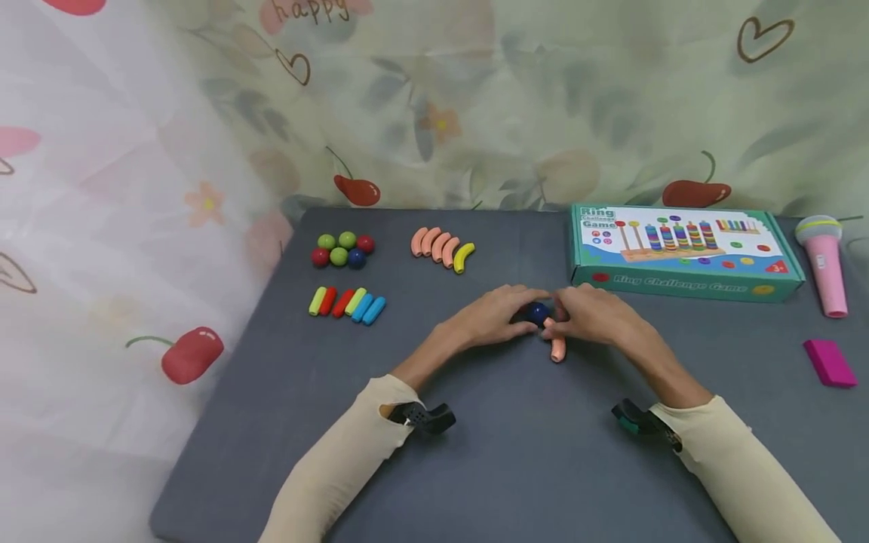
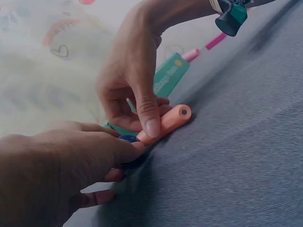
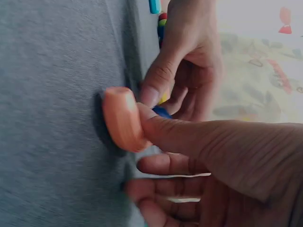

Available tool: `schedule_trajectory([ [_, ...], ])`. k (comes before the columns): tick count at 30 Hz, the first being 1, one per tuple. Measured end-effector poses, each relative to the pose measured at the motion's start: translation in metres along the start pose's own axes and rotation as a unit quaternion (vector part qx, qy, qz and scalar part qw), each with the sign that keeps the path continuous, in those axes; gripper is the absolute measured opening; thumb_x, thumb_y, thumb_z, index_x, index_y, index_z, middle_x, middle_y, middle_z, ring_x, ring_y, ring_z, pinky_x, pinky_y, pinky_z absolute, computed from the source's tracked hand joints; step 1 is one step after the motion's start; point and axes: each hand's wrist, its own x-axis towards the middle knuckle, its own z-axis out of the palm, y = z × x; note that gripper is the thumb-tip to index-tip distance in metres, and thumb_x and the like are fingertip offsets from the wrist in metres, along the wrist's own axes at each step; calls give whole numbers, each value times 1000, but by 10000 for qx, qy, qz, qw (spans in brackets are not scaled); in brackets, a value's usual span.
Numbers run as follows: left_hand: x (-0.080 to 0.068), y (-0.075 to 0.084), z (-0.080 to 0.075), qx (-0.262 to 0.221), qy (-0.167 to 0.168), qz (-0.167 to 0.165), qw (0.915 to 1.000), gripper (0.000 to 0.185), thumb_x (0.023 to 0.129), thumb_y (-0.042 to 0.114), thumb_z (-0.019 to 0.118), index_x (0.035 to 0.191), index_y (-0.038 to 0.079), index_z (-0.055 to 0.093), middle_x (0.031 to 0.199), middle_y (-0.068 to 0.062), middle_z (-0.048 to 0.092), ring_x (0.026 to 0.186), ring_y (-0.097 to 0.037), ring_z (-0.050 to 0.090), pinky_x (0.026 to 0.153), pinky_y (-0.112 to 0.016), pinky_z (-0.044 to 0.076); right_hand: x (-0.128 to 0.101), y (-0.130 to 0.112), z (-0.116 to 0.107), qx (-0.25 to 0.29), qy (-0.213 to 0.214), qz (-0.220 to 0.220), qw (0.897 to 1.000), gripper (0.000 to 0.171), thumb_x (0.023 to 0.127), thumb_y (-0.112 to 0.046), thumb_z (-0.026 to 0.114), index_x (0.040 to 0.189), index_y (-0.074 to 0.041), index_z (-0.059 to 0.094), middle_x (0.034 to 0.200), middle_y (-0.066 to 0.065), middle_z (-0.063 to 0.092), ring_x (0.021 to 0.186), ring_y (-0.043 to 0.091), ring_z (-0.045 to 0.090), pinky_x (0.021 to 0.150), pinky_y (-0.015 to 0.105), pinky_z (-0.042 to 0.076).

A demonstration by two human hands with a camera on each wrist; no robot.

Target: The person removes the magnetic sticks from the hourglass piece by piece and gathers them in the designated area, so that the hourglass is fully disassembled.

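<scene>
At the middle of the table, my left hand (image 1: 492, 317) holds a dark blue ball (image 1: 538, 314) between thumb and fingers. Just right of it, my right hand (image 1: 600, 313) pinches a curved, salmon-coloured bead (image 1: 558, 348) with thumb and fingers. One end of this bead points toward me and has a small hole, seen in the left wrist view on the bead (image 2: 171, 122). Its other end lies against the ball, partly covered by the fingertips. In the right wrist view the right thumb presses along the bead's side (image 3: 122, 120), close over the cloth.
Green, red and blue balls (image 1: 339, 256) sit grouped at the back left, with short coloured sticks (image 1: 367, 305) in front. Several salmon curved beads (image 1: 436, 245) and a yellow one (image 1: 464, 257) lie nearby. At right are a game box (image 1: 692, 283), pink microphone (image 1: 826, 271) and magenta block (image 1: 831, 363).
</scene>
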Motion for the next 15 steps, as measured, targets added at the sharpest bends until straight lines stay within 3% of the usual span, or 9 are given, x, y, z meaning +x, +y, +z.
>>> schedule_trajectory([
  [4, -1, 2, 2, 258, 154, 115, 9995, 44, 105, 27, 65, 145, 12, 59, 137, -7, 65, 119, -19, 62, 103, -35, 51, 1, -1, 2, 167, -23, -254, 9995, 23, 97, -20, 75, 80, -6, 66, 66, 2, 58, 58, 13, 53, 56, 28, 39],
  [9, -3, 4, 3, 269, 309, 114, 9991, 39, 102, 25, 69, 137, 8, 64, 131, -8, 68, 113, -17, 64, 99, -33, 54, 4, -8, 6, 122, -134, -272, 9995, 28, 97, -16, 74, 71, -8, 68, 56, 5, 62, 51, 13, 55, 53, 26, 40],
  [15, -13, -4, -8, 334, 783, -242, 9961, 37, 101, 25, 70, 132, 4, 66, 123, -9, 70, 106, -18, 67, 93, -34, 56, 7, -13, 7, 45, -275, -211, 9994, 31, 98, -15, 73, 68, -9, 67, 51, 4, 63, 48, 17, 58, 51, 27, 40],
])
